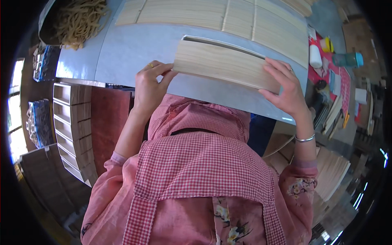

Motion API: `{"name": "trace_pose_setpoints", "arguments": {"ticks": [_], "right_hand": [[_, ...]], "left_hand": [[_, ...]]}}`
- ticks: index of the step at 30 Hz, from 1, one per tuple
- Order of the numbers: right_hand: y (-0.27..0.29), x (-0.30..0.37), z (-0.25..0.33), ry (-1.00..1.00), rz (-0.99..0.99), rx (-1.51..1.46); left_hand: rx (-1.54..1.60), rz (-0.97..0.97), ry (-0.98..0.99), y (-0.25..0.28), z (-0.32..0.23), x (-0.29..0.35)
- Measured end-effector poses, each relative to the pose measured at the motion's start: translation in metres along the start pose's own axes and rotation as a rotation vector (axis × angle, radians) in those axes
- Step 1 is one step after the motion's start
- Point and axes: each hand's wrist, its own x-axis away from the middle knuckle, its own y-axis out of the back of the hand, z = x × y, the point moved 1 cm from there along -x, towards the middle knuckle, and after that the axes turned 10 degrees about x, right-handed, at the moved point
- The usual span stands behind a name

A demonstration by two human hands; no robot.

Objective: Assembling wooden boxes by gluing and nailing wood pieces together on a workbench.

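A long, shallow box of pale wood (220, 63) is held at the near part of the table, its long flat side facing me. A narrow dark opening runs along its upper edge. My left hand (150, 83) pinches its left end between thumb and fingertips. At the other end my right hand (288, 85) grips it, fingers over the top edge and thumb below. Whether the box rests on the table or is slightly raised, I cannot tell. Farther back, pale wooden boards (196, 14) lie flat side by side on the grey table (130, 53).
At the back left, a container holds a heap of tan rubber bands (81, 22). Left of me stands a stack of open pale boxes (69, 126). A teal bottle (345, 60) and a white bottle (315, 56) stand at the right. Wooden boards (330, 169) are stacked lower right.
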Motion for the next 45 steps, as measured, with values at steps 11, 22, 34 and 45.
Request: {"name": "trace_pose_setpoints", "arguments": {"ticks": [11,22,34,45], "right_hand": [[-0.012,0.009,-0.006,-0.012,0.018,0.077],[-0.017,0.05,-0.01,-0.187,-0.226,0.138],[-0.03,0.076,0.008,-0.397,-0.213,0.255],[-0.023,0.068,0.012,-0.423,-0.172,0.289]], "left_hand": [[0.038,-0.024,-0.044,-0.006,0.0,0.0],[-0.001,-0.033,-0.12,-0.006,0.004,0.001],[-0.084,-0.022,-0.15,-0.007,0.002,0.001],[-0.126,0.017,-0.193,-0.004,-0.001,0.0]]}}
